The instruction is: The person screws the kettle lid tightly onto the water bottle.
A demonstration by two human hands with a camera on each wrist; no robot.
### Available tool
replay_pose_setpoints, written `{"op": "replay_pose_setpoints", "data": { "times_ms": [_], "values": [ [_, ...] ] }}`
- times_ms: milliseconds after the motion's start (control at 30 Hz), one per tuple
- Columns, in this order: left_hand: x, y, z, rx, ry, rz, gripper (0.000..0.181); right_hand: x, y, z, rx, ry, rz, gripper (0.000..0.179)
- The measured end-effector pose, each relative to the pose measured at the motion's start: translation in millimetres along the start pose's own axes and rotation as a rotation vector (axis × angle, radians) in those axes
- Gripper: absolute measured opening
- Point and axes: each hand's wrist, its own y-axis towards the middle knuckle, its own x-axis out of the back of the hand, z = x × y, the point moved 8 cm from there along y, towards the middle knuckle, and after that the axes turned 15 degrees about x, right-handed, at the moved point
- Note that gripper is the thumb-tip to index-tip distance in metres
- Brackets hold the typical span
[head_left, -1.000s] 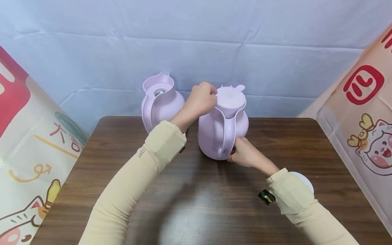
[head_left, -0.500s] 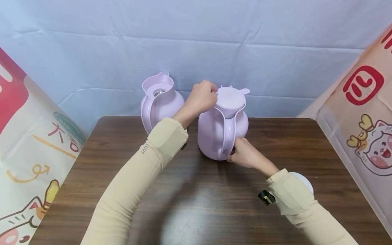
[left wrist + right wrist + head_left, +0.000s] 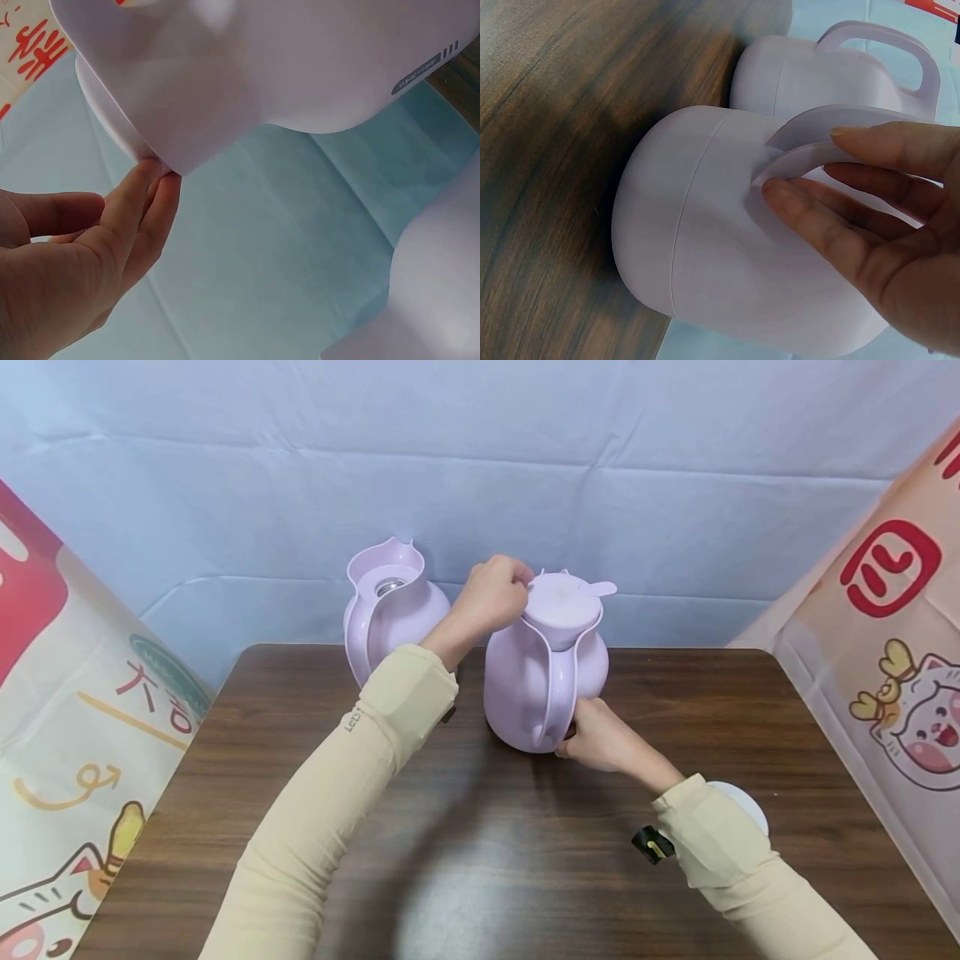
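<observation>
A lilac thermos jug (image 3: 517, 693) stands upright near the back of the table, with a round lilac lid (image 3: 564, 602) in its mouth. The lid's small tab (image 3: 602, 588) points right. My left hand (image 3: 495, 595) reaches to the lid's left side; in the left wrist view its fingertips (image 3: 154, 169) touch the edge beside the jug's collar, the thumb held apart. Low on the jug's handle (image 3: 806, 159), my right hand (image 3: 603, 737) pinches it between thumb and fingers. A second lilac thermos jug (image 3: 405, 610) stands lidless to the left, its metal mouth showing.
A white round object (image 3: 746, 806) lies on the right, partly hidden by my right sleeve. The dark wooden table (image 3: 555, 877) ends close behind the jugs at a pale cloth backdrop (image 3: 465, 502). Printed panels (image 3: 892, 635) flank both sides.
The lid has turned clockwise in the jug, its tab swinging from back right to the right. My left hand has shifted slightly left; the right hand and both jugs stay put.
</observation>
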Motion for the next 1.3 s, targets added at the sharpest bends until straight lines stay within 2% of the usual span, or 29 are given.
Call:
{"op": "replay_pose_setpoints", "data": {
  "times_ms": [233, 500, 667, 900, 1100, 1300],
  "values": [
    [1.0, -1.6, 2.4, 0.014, -0.006, 0.004, 0.036, 0, -0.1, 0, 0.002, 0.009, 0.0, 0.024],
    [5.1, -15.0, 2.1, 0.015, 0.004, -0.006, 0.035, 0, -0.7, -1, -0.005, 0.006, 0.0, 0.025],
    [4.5, -18.6, 0.8, 0.01, 0.012, -0.007, 0.037, 0, -0.4, -1, -0.005, 0.01, 0.002, 0.024],
    [1.8, -18.0, -2.2, -0.009, 0.017, -0.007, 0.019, 0, -0.7, -1, -0.008, 0.012, 0.004, 0.024],
    [1.5, -15.4, -2.8, -0.037, 0.014, -0.026, 0.026, 0, -0.1, 0, 0.001, 0.006, 0.002, 0.024],
    [-0.4, -9.2, -1.6, -0.017, 0.009, -0.012, 0.02, 0, -0.2, 0, 0.0, 0.004, 0.0, 0.023]
  ]
}}
